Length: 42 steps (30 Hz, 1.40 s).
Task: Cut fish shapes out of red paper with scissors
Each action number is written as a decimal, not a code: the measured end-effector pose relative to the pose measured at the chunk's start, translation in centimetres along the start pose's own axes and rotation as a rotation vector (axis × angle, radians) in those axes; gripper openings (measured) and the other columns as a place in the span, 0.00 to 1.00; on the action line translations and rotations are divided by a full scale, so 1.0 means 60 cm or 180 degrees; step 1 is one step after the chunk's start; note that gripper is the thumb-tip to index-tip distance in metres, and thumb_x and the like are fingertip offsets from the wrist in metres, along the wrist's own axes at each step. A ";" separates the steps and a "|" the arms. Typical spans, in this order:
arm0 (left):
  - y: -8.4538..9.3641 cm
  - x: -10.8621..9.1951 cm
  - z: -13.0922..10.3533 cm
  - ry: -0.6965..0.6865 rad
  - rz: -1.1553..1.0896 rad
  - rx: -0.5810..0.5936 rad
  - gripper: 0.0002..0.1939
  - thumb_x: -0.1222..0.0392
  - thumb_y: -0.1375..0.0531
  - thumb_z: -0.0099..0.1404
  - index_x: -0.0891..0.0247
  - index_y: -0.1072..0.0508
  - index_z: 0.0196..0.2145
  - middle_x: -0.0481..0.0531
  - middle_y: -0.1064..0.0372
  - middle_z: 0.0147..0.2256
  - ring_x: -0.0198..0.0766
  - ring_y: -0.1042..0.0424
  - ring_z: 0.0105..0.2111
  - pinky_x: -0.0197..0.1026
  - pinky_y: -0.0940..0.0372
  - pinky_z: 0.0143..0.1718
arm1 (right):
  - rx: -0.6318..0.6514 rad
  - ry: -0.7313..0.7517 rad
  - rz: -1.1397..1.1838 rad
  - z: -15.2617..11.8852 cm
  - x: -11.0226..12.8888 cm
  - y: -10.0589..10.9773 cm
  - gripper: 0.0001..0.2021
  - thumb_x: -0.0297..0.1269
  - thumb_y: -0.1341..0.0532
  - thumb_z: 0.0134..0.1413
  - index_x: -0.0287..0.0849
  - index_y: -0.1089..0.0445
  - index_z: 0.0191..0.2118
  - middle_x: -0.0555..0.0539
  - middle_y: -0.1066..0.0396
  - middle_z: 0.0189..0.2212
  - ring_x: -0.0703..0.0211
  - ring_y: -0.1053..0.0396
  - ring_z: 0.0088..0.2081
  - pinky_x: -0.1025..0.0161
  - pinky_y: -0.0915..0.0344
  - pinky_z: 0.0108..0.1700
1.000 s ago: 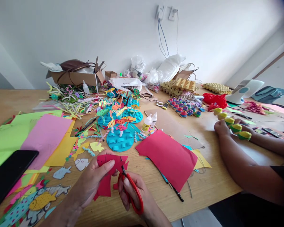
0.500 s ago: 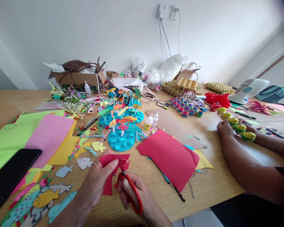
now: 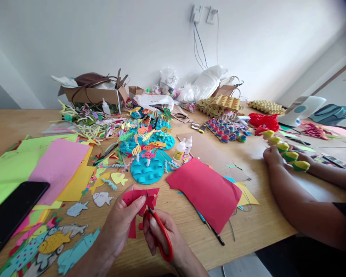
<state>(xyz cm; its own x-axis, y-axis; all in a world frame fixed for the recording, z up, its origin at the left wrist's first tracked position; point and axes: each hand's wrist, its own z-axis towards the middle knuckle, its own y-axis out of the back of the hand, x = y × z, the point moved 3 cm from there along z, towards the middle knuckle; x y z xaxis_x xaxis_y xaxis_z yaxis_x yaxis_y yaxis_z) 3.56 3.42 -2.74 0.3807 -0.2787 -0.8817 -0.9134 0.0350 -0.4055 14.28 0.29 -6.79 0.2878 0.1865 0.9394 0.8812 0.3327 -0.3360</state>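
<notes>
My left hand point(image 3: 123, 213) pinches a piece of red paper point(image 3: 129, 197) between thumb and fingers, with a narrow strip of it hanging below. My right hand point(image 3: 163, 231) grips red-handled scissors point(image 3: 167, 240), their fingers partly inside the loops. The blades meet the paper's right part, just beside my left thumb. A larger red sheet point(image 3: 206, 192) lies to the right of my hands. Several cut-out fish lie to the left, among them a white one point(image 3: 102, 199), a pale blue one point(image 3: 77, 209) and a yellow one point(image 3: 119, 178).
A black phone point(image 3: 15, 215) rests by coloured sheets point(image 3: 57, 163) at left. Blue discs with paper fish point(image 3: 147, 169) and glue bottles point(image 3: 179, 150) stand ahead. At right, another person's hands point(image 3: 273, 157) hold a yellow-and-green egg-carton strip point(image 3: 290, 156). Egg trays point(image 3: 219, 102) are behind.
The red paper and scissor blades have shifted very slightly against each other at the cut. My hands stay in nearly the same place, and the view has moved a little.
</notes>
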 end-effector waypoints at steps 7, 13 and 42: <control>-0.005 -0.001 -0.001 -0.0027 -0.0036 -0.0129 0.08 0.58 0.34 0.51 0.62 0.29 0.22 0.40 0.36 0.17 0.28 0.41 0.20 0.29 0.42 0.23 | -0.0081 0.0058 -0.0061 -0.001 -0.001 0.000 0.24 0.58 0.47 0.54 0.40 0.41 0.24 0.56 0.43 0.11 0.71 0.49 0.12 0.71 0.52 0.16; -0.005 0.000 -0.001 0.0039 -0.0120 -0.0213 0.08 0.58 0.33 0.50 0.63 0.28 0.24 0.41 0.34 0.19 0.29 0.39 0.22 0.31 0.40 0.26 | -0.0179 0.0051 -0.0207 -0.001 0.000 -0.003 0.25 0.61 0.47 0.52 0.41 0.42 0.22 0.57 0.44 0.11 0.71 0.50 0.12 0.71 0.54 0.16; 0.004 0.000 -0.001 0.0046 -0.0119 0.0011 0.06 0.59 0.34 0.52 0.62 0.28 0.24 0.41 0.35 0.20 0.29 0.40 0.22 0.31 0.41 0.27 | -0.0175 -0.0146 -0.0248 -0.004 0.007 -0.008 0.27 0.63 0.47 0.49 0.41 0.45 0.20 0.57 0.46 0.11 0.72 0.52 0.12 0.73 0.54 0.14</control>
<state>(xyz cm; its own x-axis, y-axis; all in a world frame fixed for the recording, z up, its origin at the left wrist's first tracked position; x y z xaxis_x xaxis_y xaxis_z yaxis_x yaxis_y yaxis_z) 3.30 3.37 -2.82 0.4125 -0.2936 -0.8624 -0.8981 0.0277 -0.4390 14.04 0.00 -6.19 0.2011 0.2045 0.9580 0.9199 0.2968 -0.2564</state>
